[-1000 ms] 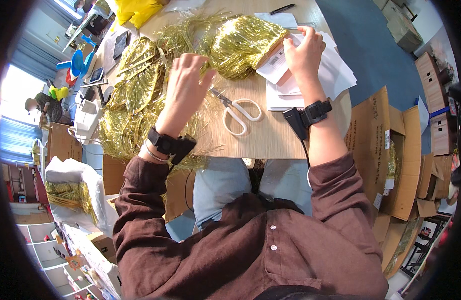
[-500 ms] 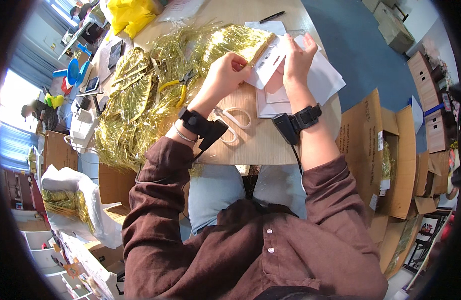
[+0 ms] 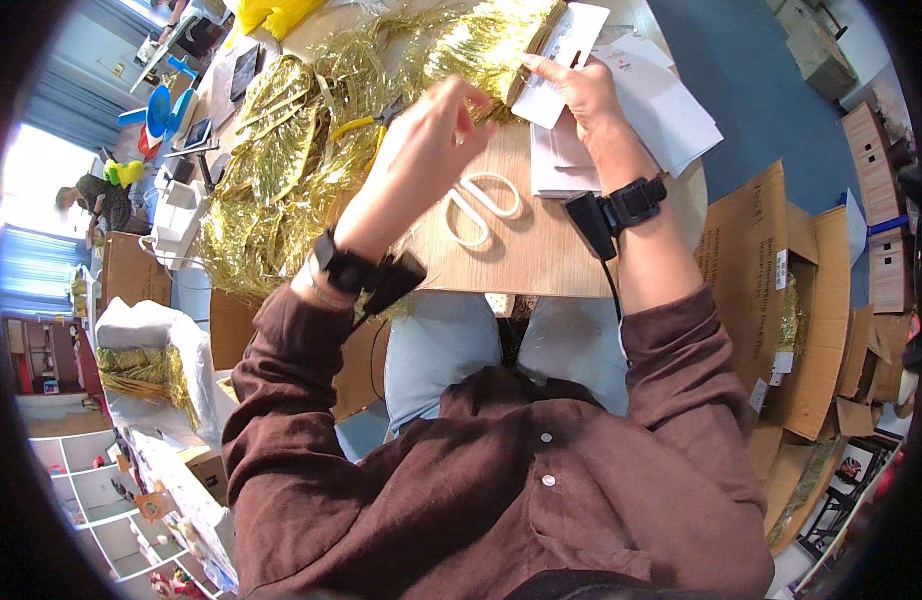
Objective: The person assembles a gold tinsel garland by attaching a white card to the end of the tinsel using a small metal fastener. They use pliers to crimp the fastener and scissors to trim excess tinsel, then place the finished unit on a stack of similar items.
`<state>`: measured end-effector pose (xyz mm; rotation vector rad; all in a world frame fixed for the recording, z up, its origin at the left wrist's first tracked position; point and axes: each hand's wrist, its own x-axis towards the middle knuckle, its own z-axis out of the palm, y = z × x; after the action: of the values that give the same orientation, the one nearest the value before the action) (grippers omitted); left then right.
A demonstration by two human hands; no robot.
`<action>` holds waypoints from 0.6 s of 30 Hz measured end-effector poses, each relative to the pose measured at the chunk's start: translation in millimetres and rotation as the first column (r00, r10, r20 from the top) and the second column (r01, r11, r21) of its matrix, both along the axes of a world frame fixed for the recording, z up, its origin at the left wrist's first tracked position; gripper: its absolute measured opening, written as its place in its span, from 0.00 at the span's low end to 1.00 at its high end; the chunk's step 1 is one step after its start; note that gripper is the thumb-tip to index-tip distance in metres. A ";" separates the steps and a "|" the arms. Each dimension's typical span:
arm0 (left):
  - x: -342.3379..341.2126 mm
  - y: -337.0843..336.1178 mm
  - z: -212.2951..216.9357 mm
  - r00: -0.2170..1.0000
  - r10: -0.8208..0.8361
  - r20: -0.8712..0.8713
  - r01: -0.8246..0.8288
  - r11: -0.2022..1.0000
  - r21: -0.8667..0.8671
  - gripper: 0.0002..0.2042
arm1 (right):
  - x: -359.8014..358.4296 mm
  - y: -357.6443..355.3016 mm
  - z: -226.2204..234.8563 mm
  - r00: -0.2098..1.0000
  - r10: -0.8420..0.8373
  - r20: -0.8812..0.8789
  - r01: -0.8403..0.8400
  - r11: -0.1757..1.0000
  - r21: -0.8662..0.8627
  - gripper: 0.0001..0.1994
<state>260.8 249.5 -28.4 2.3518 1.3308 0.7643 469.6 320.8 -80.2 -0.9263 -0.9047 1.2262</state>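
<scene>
My right hand (image 3: pixel 589 98) pinches a white card (image 3: pixel 559 70), its thumb lying across the card's face by the hanging slot. The card sits against the gathered edge of a bundle of gold tinsel fringe (image 3: pixel 486 45), on the far side of the table. To the left, my left hand (image 3: pixel 431 150) hovers apart from the card, slightly blurred, its fingers loosely parted with nothing visible in them. Beneath it, yellow-handled pliers (image 3: pixel 353 126) are partly covered by the hand. White-handled scissors (image 3: pixel 468 218) lie on the wood tabletop (image 3: pixel 511 262) between my wrists, their blades hidden.
A large heap of gold tinsel (image 3: pixel 266 190) spreads over the table's left side. White papers (image 3: pixel 671 115) lie at right. A yellow bag (image 3: pixel 271 15) and a phone (image 3: pixel 246 70) are at far left. Open cardboard boxes (image 3: pixel 751 270) stand right of the table.
My left hand has come off the card's edge and moved left and nearer to me. My right thumb now presses on the card, where the fingers were spread before. The view has shifted slightly.
</scene>
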 end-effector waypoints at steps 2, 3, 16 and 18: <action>-5.1 -29.5 -2.2 0.995 -0.044 -0.095 0.034 0.994 -0.104 0.13 | -0.6 0.9 -0.8 1.000 0.007 0.004 -0.007 1.000 0.001 0.16; -4.3 -44.4 -6.2 0.992 -0.060 -0.111 0.044 0.989 -0.141 0.13 | -1.1 1.4 -1.0 1.000 0.006 0.015 -0.006 1.000 0.000 0.17; -36.5 -87.5 -12.4 0.950 0.158 -0.268 -0.166 0.986 -0.006 0.14 | -1.9 12.1 -11.9 0.987 -0.051 0.150 0.043 0.998 0.053 0.21; -43.8 -84.4 -12.7 0.929 0.216 -0.302 -0.242 0.969 -0.052 0.19 | -0.5 12.3 -12.6 0.982 -0.069 0.176 0.059 0.996 0.064 0.21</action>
<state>217.0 165.0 -41.1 2.3312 1.7499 0.4124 469.0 333.1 -92.8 -1.0223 -1.0390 1.0689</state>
